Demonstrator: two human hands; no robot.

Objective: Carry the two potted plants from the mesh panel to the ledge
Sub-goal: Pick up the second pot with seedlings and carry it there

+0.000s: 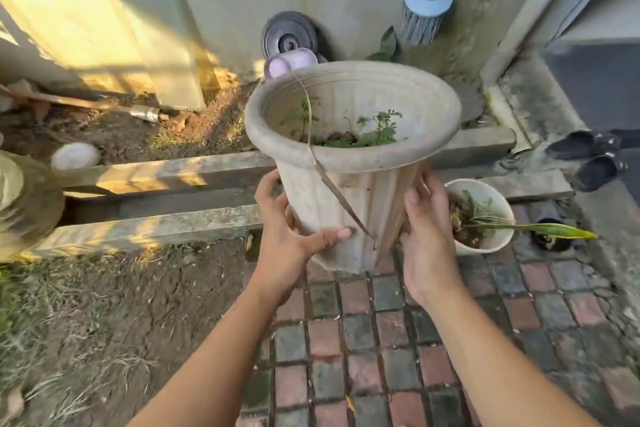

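**Both hands grip a large pot in the air**

The left hand [287, 236] and right hand [427, 239] clasp the big pale pot [349, 163] by its lower sides, tilted, above the brick paving [363, 340]. At 3 o'clock, a smaller potted plant [485, 218] sits beside the concrete ledge [526, 185].

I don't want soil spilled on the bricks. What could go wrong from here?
The large pot is tilted, held only low on its sides by the left hand and right hand, so it might slip or tip soil out. The small pot sits close by its right and could be knocked.
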